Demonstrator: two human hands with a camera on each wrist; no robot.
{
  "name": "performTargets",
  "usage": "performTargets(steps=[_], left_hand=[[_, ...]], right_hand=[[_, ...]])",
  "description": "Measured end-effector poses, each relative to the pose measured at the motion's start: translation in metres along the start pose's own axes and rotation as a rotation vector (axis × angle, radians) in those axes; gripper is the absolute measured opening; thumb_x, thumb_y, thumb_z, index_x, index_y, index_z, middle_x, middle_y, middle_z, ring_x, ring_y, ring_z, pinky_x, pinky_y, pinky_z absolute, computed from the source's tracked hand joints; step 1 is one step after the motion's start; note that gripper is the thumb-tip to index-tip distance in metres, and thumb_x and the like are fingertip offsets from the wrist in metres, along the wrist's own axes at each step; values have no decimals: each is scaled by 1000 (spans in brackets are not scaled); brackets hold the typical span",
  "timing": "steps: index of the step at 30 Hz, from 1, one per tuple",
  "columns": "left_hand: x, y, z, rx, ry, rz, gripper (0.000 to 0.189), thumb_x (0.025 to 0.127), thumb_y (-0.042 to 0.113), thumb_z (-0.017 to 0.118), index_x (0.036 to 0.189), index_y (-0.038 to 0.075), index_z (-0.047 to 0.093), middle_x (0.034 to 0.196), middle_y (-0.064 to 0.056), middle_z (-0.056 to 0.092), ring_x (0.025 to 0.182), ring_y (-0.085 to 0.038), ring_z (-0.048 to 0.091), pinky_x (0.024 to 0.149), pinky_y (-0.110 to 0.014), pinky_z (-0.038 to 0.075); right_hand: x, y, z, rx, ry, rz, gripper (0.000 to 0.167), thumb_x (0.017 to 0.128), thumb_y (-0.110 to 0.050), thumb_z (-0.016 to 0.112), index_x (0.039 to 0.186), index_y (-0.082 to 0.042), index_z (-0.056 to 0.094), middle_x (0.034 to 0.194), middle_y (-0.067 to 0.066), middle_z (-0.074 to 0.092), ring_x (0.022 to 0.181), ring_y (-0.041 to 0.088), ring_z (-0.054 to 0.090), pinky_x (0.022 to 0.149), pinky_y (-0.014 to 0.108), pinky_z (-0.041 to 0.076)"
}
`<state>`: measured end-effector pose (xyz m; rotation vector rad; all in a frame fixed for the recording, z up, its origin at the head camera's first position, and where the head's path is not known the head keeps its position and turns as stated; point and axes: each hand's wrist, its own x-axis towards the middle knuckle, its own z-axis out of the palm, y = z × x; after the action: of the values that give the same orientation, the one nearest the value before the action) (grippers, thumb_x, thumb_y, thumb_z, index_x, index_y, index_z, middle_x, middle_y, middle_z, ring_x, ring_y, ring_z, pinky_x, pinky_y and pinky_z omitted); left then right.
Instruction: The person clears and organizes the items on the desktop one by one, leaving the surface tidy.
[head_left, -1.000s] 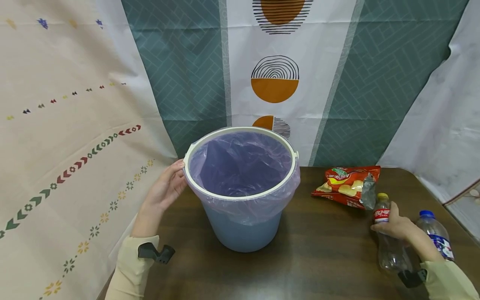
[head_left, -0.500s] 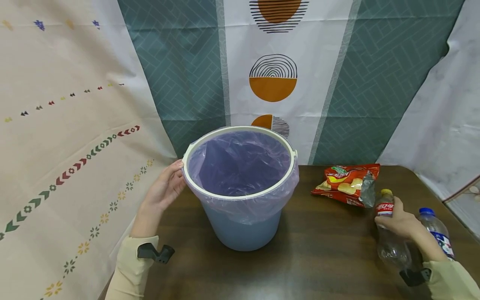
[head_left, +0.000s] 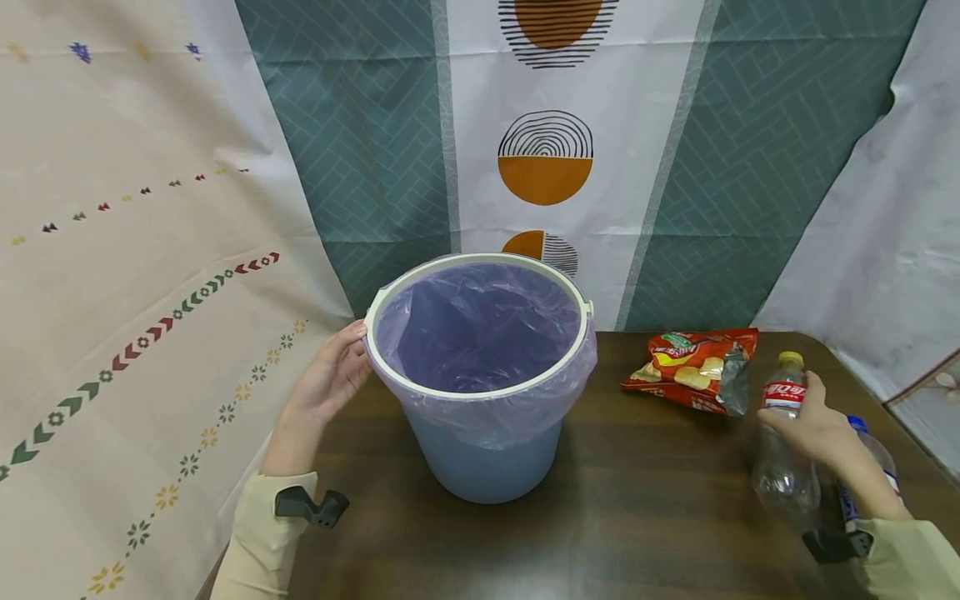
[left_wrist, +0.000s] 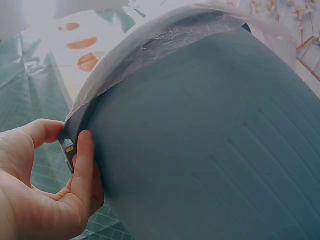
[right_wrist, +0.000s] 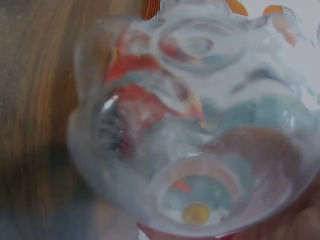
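1. Yellow-capped bottle (head_left: 783, 479), right side of counter (head_left: 637, 508); fingers of right hand (head_left: 813, 427) curled round it.
2. Lined blue bucket (head_left: 487, 475) mid-counter; fingers of left hand (head_left: 330, 379) pinch its rim.
3. Red snack bag (head_left: 693, 367) near bottle.
4. Blue-capped bottle (head_left: 879, 454) partly behind right forearm (head_left: 868, 479).
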<state>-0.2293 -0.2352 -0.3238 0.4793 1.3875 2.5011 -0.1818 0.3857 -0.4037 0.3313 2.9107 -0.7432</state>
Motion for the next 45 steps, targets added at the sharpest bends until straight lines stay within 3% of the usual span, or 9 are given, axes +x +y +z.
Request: performTargets(steps=[10,15,24,34,37,41,45], left_hand=[[1,1,0,13,5,-6,22,103,12,38,110,9,58,93,0,67,82,-7,66,72,-16,58],[0,1,-1,3,5,-5,21,104,13,38,110,10,58,92,0,68,82,-6,67,71,-15,58],[0,0,-2,-15,-13,-2,21,104,13,39,112,9,58,94,0,67,83,-7,67,73,-16,58],[-1,0,-1,-19,-2,-7,21,104,13,37,110,9,57,93,0,67,82,-6,66,71,-15,57],[-1,0,-1,-16,0,-7,21,104,13,38,110,9,57,93,0,67,82,-6,66,71,-15,57],[-1,1,0,-18,-2,-6,21,104,13,38,110,9,57,92,0,67,81,-6,66,71,-15,58],[0,1,0,-28,-3,-12,22,104,12,37,110,8,57,91,0,68,81,-7,67,70,-16,58]], right_hand=[[-1,-12,-1,68,68,25,105,94,-53,46,142,11,-24,112,52,37,86,58,53,60,48,52],[-1,-18,1,115,154,12,104,93,-51,48,144,8,-20,111,50,39,85,57,54,57,46,53],[-3,-27,2,158,173,-39,102,94,-49,51,146,5,-18,106,48,47,68,41,63,56,46,55],[-8,-43,2,136,205,-85,99,94,-50,50,148,3,-15,117,47,39,91,59,52,66,59,53],[-10,-48,2,155,181,-107,98,94,-50,50,149,1,-14,117,48,41,83,52,59,62,49,55],[-13,-56,3,182,140,-133,96,95,-48,49,150,-1,-14,117,50,42,66,33,67,56,32,50],[-15,-63,4,206,112,-135,96,96,-48,49,150,-3,-17,119,52,39,58,23,67,57,30,50]])
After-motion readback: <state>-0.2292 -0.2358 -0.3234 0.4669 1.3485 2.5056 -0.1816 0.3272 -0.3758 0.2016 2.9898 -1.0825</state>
